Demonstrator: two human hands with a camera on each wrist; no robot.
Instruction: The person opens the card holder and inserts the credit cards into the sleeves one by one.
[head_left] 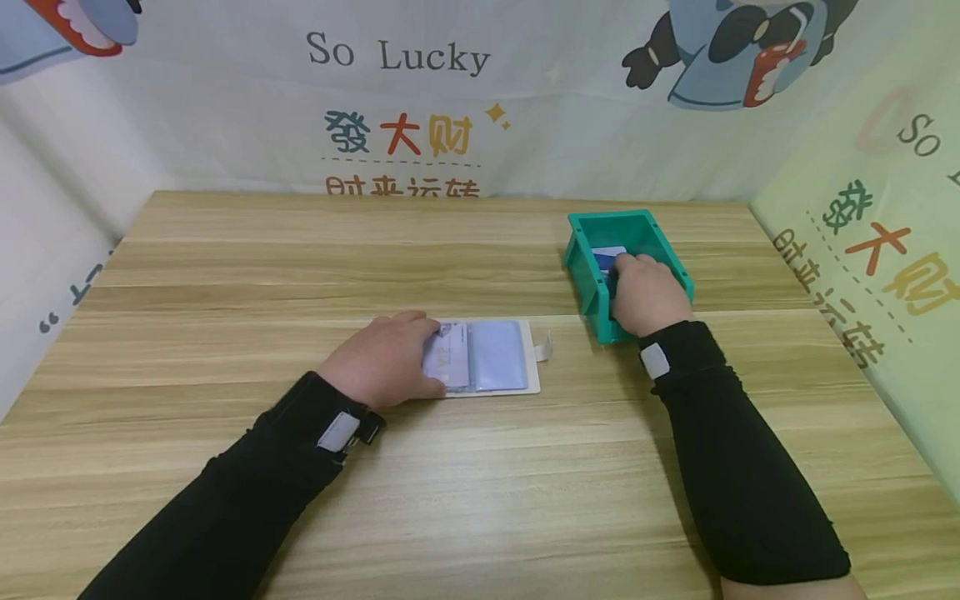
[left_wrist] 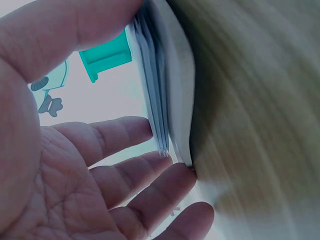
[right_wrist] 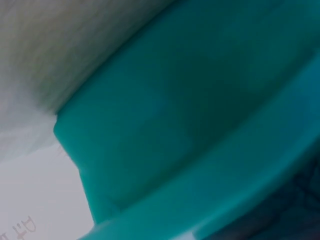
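Note:
A small card holder [head_left: 498, 357] lies spread on the table, with clear sleeves and a pale card [head_left: 447, 357] in its left side. My left hand [head_left: 386, 358] holds the holder by its left end, thumb at the near edge and fingers along the far edge. In the left wrist view, the stacked sleeves [left_wrist: 150, 85] stand between thumb and fingers. My right hand [head_left: 651, 292] reaches into a green bin [head_left: 588, 292], beside a blue and white card [head_left: 606, 257]. Its fingertips are hidden there, and the right wrist view shows mostly the bin's wall [right_wrist: 150, 130].
A small strap tab [head_left: 543, 348] sticks out at the holder's right edge. The wood-grain table [head_left: 337, 250] is bordered by a printed cloth [head_left: 240, 100] at the back and sides. The bin stands at the back right.

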